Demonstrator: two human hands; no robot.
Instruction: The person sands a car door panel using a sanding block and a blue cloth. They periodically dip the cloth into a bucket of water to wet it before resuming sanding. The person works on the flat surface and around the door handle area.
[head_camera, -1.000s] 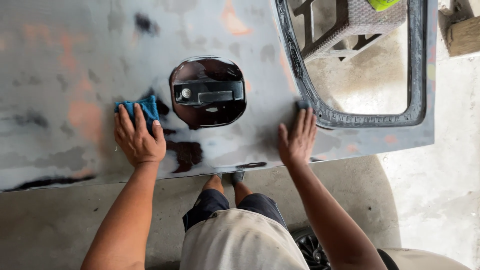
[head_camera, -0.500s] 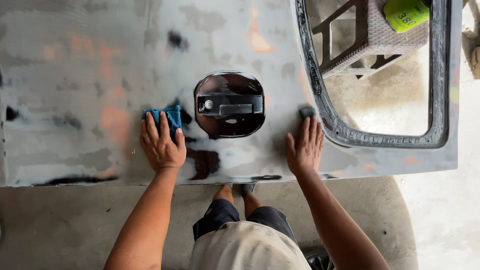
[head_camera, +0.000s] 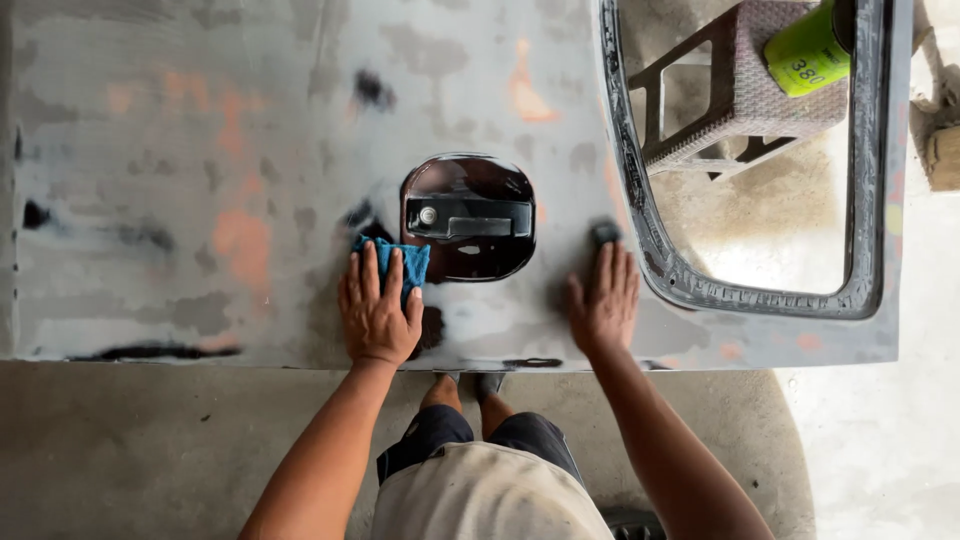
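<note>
Left hand (head_camera: 378, 308) flat, fingers spread, pressing soft, limp blue cloth (head_camera: 396, 262) onto rigid sanded car door panel (head_camera: 200, 180); right hand (head_camera: 603, 298) flat over dark sanding block (head_camera: 604, 233). Cloth likely best held under the palm.

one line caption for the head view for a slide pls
Left hand presses a blue cloth on a sanded grey car door panel; right hand lies flat.

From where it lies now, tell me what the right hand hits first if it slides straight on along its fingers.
The right hand points up the grey panel. Its fingertips already touch a small dark pad; beyond that, probably bare panel, with the window frame close alongside.
</note>
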